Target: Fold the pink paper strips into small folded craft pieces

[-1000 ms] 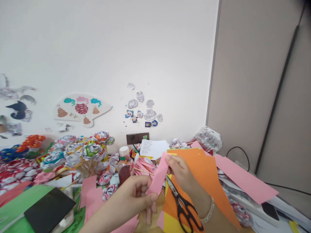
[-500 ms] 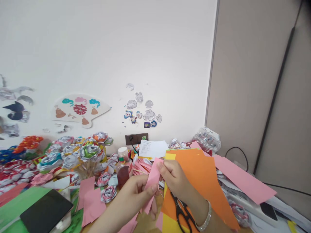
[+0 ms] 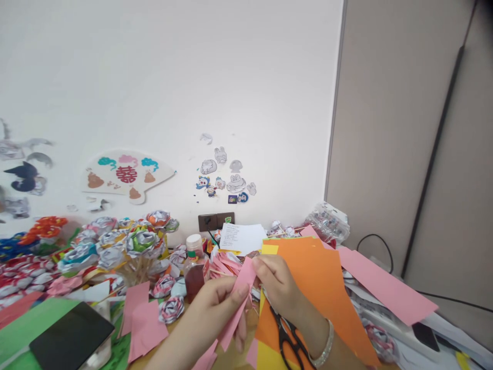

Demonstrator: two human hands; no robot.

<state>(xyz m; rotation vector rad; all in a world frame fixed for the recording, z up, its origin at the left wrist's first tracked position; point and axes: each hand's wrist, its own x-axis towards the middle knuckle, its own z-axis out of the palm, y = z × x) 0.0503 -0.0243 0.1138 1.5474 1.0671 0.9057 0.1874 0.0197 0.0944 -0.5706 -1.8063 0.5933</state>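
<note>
In the head view, the left hand (image 3: 220, 307) has its grip closed around the middle of a narrow pink paper strip (image 3: 245, 275), thumb on top. The right hand's (image 3: 278, 284) grip pinches the upper end. The strip slants above the tan desk (image 3: 233, 358). Black-handled metal scissors (image 3: 285, 336) lie on large orange paper sheets (image 3: 316, 280), partly behind the right forearm.

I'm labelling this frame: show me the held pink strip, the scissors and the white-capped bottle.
Pink strip (image 3: 244, 278): head view, its upper part.
Scissors (image 3: 283, 332): head view, the black handles.
Bottle (image 3: 194, 281): head view, its dark lower body.
</note>
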